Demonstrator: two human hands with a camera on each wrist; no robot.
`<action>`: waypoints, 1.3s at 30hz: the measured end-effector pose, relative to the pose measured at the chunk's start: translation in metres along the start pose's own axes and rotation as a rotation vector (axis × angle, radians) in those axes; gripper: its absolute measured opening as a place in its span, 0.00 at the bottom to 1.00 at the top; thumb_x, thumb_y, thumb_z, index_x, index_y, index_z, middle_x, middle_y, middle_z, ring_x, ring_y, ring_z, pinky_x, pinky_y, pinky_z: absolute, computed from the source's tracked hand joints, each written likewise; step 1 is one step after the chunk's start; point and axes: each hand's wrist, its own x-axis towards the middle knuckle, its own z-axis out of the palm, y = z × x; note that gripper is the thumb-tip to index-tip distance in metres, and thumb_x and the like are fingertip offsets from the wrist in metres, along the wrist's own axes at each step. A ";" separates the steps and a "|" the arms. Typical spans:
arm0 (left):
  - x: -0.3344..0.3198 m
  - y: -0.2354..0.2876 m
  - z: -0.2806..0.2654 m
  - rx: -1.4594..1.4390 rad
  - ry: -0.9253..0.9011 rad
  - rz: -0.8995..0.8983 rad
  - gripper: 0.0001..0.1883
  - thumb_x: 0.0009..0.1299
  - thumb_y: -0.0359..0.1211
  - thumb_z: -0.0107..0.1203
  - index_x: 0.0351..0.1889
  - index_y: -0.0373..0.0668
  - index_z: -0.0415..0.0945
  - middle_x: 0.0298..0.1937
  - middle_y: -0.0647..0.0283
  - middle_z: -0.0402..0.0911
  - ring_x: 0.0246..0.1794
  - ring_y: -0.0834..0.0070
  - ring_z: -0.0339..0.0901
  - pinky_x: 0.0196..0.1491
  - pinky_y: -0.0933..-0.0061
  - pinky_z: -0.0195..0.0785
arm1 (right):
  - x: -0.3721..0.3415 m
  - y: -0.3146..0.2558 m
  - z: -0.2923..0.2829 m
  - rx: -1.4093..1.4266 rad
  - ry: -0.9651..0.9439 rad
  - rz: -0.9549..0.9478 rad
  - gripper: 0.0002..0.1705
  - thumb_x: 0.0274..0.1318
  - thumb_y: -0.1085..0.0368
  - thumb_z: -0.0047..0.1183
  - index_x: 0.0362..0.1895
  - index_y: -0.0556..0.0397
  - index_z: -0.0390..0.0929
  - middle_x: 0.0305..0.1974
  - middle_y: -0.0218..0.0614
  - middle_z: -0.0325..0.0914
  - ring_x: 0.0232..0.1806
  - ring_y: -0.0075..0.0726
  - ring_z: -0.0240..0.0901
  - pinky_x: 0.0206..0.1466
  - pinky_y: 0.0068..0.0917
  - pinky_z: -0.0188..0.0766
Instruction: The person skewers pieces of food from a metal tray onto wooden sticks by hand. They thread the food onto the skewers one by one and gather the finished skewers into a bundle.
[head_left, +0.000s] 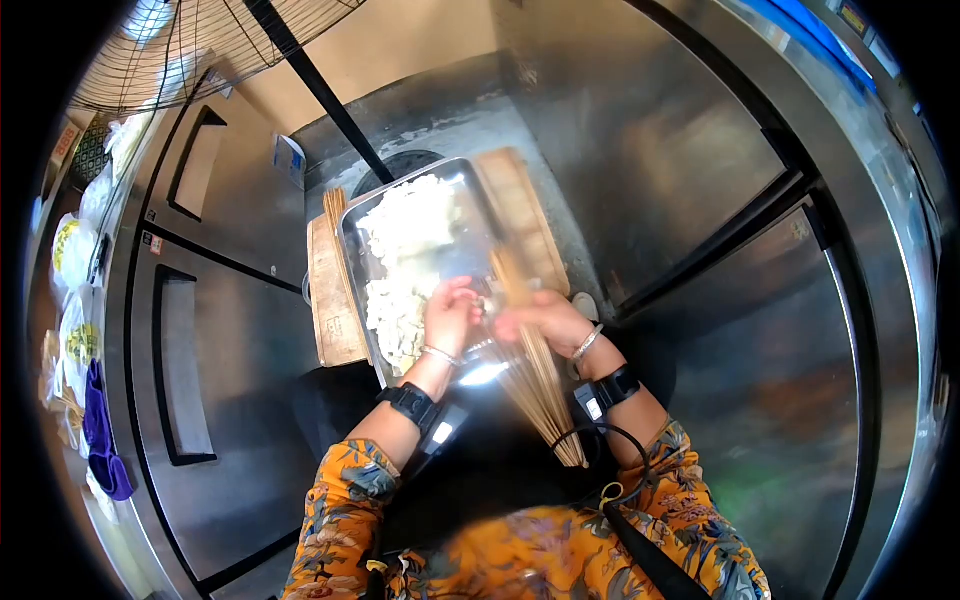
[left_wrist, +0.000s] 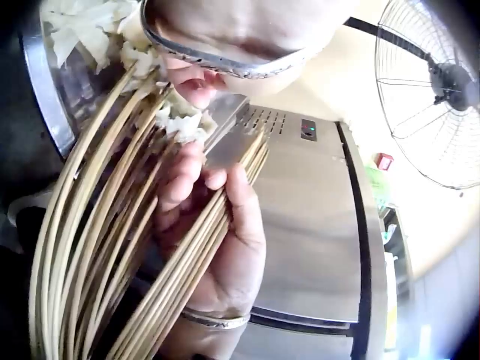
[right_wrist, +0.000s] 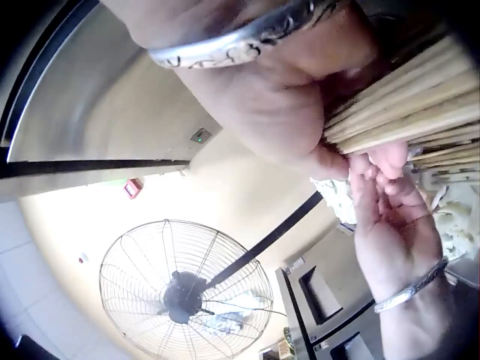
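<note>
The right hand point(head_left: 550, 322) grips a bundle of thin wooden sticks point(left_wrist: 199, 259), seen closely in the left wrist view. Further sticks point(head_left: 535, 395) spread beneath it over the near tray edge, with white pieces point(left_wrist: 184, 124) at their tips. Close on its left, the left hand point(head_left: 452, 318) has curled fingers point(right_wrist: 384, 196) that meet the right fingertips around a small white piece point(head_left: 487, 305); their exact contact is partly hidden. White chunks point(head_left: 398, 325) lie in the metal tray point(head_left: 488, 205) beside and beyond the left hand.
The tray rests on a wooden board point(head_left: 335, 325), with another stick bundle point(head_left: 336, 235) along its left side. Steel cabinets point(head_left: 235, 370) stand on both sides. A wire fan point(right_wrist: 184, 296) is beyond, and bags point(head_left: 78, 320) hang or lie at far left.
</note>
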 end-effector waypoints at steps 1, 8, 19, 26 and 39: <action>-0.002 0.007 -0.001 -0.011 0.006 0.020 0.13 0.64 0.24 0.46 0.47 0.37 0.68 0.31 0.64 0.75 0.25 0.81 0.72 0.27 0.84 0.67 | 0.002 0.003 -0.002 -0.041 0.006 -0.002 0.10 0.51 0.67 0.54 0.37 0.60 0.76 0.31 0.36 0.78 0.30 0.25 0.74 0.37 0.21 0.72; -0.001 0.027 0.016 -0.127 -0.107 -0.051 0.05 0.63 0.30 0.54 0.35 0.40 0.73 0.26 0.67 0.76 0.23 0.83 0.72 0.27 0.84 0.68 | 0.005 0.005 -0.001 -0.205 0.029 -0.017 0.12 0.50 0.64 0.56 0.37 0.57 0.76 0.33 0.32 0.77 0.34 0.23 0.72 0.39 0.20 0.69; -0.002 0.024 0.012 -0.275 -0.039 -0.115 0.11 0.62 0.26 0.53 0.43 0.40 0.70 0.25 0.67 0.73 0.23 0.82 0.70 0.26 0.84 0.66 | 0.005 0.005 -0.004 -0.150 -0.032 -0.086 0.11 0.50 0.64 0.55 0.37 0.56 0.76 0.31 0.29 0.76 0.32 0.21 0.71 0.36 0.18 0.68; -0.009 0.030 0.015 -0.149 -0.064 0.082 0.23 0.62 0.24 0.52 0.56 0.41 0.63 0.23 0.67 0.73 0.21 0.84 0.69 0.25 0.85 0.65 | 0.007 0.009 -0.006 -0.168 0.016 -0.124 0.08 0.50 0.66 0.54 0.36 0.54 0.75 0.31 0.28 0.75 0.31 0.20 0.71 0.33 0.18 0.67; 0.000 0.037 0.006 -0.014 -0.094 -0.006 0.14 0.64 0.25 0.51 0.48 0.42 0.70 0.30 0.66 0.76 0.25 0.83 0.73 0.29 0.84 0.71 | 0.004 0.001 -0.002 -0.276 0.004 -0.083 0.07 0.48 0.68 0.56 0.33 0.54 0.75 0.26 0.29 0.76 0.26 0.21 0.72 0.29 0.16 0.69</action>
